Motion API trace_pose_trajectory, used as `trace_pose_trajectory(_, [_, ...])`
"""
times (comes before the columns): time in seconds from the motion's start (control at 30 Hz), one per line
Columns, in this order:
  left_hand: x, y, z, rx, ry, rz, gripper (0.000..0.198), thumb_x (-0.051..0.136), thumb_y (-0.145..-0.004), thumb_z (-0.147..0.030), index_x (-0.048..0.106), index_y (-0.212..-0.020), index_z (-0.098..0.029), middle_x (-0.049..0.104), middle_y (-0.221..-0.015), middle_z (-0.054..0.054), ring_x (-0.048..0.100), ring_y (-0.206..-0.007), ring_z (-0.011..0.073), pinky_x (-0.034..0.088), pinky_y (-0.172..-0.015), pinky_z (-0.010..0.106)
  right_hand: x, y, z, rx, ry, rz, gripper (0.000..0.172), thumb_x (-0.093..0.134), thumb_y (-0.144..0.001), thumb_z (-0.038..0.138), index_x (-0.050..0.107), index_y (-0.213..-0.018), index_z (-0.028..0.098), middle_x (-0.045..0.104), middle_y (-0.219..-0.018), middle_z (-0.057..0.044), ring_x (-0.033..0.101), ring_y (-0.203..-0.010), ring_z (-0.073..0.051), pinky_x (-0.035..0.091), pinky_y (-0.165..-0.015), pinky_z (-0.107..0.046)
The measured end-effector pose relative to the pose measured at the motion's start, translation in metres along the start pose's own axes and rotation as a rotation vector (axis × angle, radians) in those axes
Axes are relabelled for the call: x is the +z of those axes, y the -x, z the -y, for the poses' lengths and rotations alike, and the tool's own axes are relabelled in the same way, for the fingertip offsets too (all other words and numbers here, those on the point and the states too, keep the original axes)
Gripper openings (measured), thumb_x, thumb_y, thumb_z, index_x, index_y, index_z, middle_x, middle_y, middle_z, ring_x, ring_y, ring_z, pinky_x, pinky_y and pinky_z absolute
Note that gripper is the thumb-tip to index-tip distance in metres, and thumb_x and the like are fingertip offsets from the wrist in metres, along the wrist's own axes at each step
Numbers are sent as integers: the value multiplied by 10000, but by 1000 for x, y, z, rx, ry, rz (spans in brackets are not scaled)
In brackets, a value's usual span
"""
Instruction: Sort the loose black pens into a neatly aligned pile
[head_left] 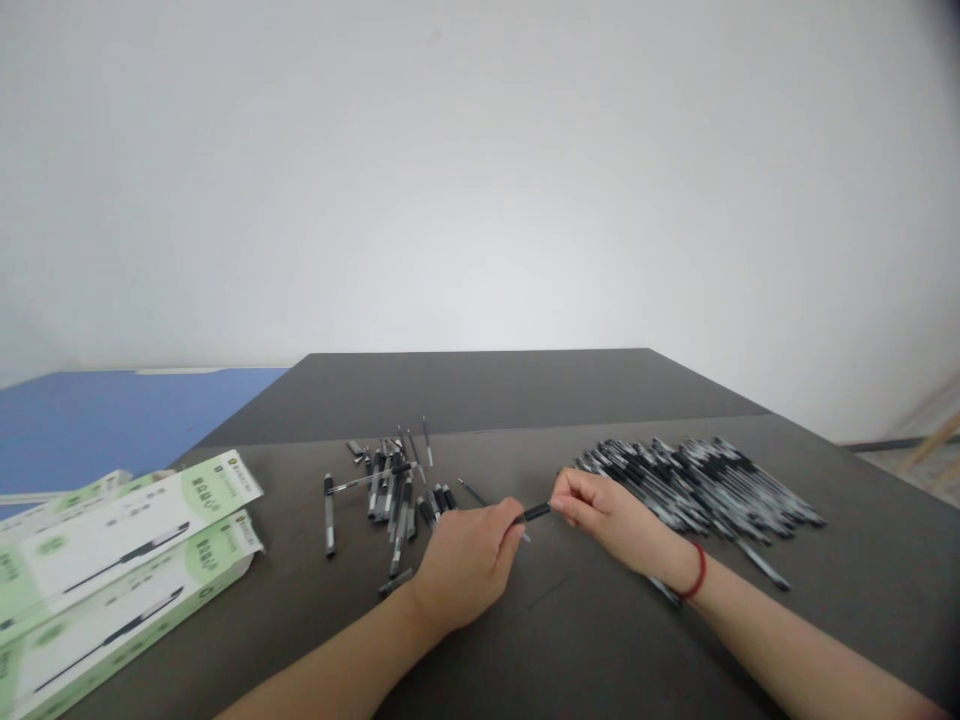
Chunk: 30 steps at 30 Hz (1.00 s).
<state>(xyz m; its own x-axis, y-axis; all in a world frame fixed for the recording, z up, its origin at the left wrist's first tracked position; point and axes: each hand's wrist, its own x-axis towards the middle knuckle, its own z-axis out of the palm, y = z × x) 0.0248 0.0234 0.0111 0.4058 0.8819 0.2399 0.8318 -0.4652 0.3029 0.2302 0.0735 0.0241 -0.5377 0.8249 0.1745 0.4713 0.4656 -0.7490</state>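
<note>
Left hand [466,565] clamps a black pen [537,511] and right hand [609,520] pinches its other end, holding it above the dark table [480,390] in my head view, between loose pen parts [406,505] and a pen pile [694,480]. I judge it light, stiff, slightly slippery; I'd grip its dark section, away from the ends.

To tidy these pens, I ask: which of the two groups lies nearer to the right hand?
The large, dense group of pens at right, beside the right hand; the smaller, looser group of pen pieces lies by the left hand.
</note>
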Motion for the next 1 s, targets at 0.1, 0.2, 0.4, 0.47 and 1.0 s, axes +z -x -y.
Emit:
trace_pose_trajectory(0.1, [0, 0, 0, -13, 1, 7, 170, 357, -943, -277, 520, -956, -228, 669, -757, 5, 639, -715, 184, 365, -600, 240, 0, 0, 0, 12, -41, 9, 212, 482, -887, 316, 491, -721, 185, 480, -632, 26, 424, -571, -107, 328, -522, -227])
trace_pose_trajectory(0.2, [1, 0, 0, -20, 13, 13, 187, 345, -949, -281, 524, -958, -225, 666, -746, 10, 637, -711, 189, 362, -597, 242, -1, 0, 1, 33, -71, 39, 216, 480, -888, 323, 498, -722, 184, 472, -597, 35, 405, -517, -97, 312, -482, -222])
trace_pose_trajectory(0.4, [1, 0, 1, -22, 93, 29, 213, 350, -947, -292, 548, -936, -215, 650, -717, 7, 622, -676, 185, 349, -579, 238, -6, 0, 3, -65, 94, 21, 249, 469, -902, 317, 496, -693, 185, 511, -626, 19, 442, -577, -113, 333, -549, -234])
trace_pose_trajectory(0.47, [0, 0, 2, -16, 141, 40, 220, 359, -945, -293, 562, -907, -215, 634, -689, -11, 611, -650, 164, 349, -567, 224, -7, 1, 4, -112, 131, 17, 230, 476, -900, 314, 505, -711, 186, 529, -661, 9, 460, -612, -123, 340, -572, -240])
trace_pose_trajectory(1.0, [2, -4, 11, -98, 224, 5, 231, 349, -936, -312, 528, -817, -230, 593, -636, -36, 594, -608, 151, 320, -549, 221, -7, -2, 3, -125, 15, 7, 117, 520, -883, 294, 557, -872, 183, 559, -712, 20, 505, -655, -113, 377, -608, -221])
